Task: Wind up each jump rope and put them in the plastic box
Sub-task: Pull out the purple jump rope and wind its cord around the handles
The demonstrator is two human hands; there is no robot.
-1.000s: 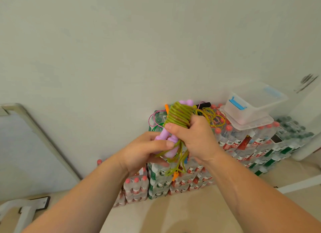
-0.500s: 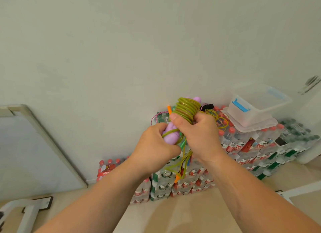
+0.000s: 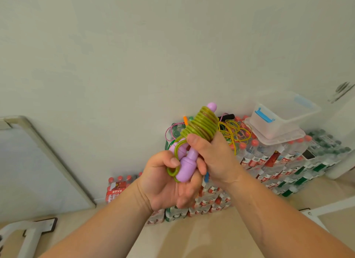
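Currently the green jump rope (image 3: pixel 203 125) sits wound in tight turns round its purple handles (image 3: pixel 185 168), held up in mid-air w/ both hands, well apart from the plastic box (image 3: pixel 282 115), which stands on the bottle packs (image 3: pixel 269 157) to the right. The right hand (image 3: pixel 215 157) has its grip closed round coil & handles; the left hand (image 3: pixel 169 186) grip pinches the short free loop at the bottom end. Main risk, imo: that tail isn't tucked yet, so if the left thumb slips the springy cord could unwind. Handles may also slide out if the right squeeze eases, & a slack bundle could snag the other ropes (image 3: pixel 234 131) beside the box.
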